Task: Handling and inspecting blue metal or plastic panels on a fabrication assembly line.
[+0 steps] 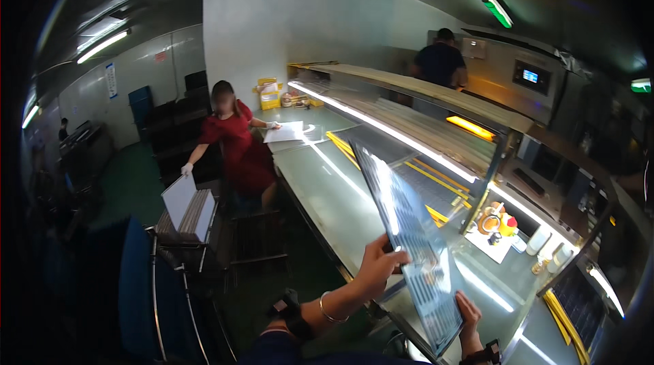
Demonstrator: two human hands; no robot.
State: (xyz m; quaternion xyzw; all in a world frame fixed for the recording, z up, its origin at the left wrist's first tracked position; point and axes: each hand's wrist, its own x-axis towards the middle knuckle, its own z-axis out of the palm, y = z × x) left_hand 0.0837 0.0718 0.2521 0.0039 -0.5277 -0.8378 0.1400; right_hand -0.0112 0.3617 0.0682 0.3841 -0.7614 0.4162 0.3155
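A thin, glossy bluish panel [419,256] with rows of dark stripes is held up steeply tilted in front of me, over the near side of the worktable [296,164]. My left hand [378,266] pinches its left edge, thumb on the striped face and fingers partly hidden behind. Lower down, my right hand [469,317] grips the opposite edge near the bottom corner. Light glares off the panel's upper part. A bracelet and a black wrist strap are on my left forearm, and another dark strap is at my right wrist.
Across the table a co-worker in red [235,126] wears white gloves, touching a white sheet [285,132] and a panel in a rack [197,215]. A shelf [409,85] with strip lights runs along the table. Bottles [538,239] stand right; a blue cart [136,283] is left.
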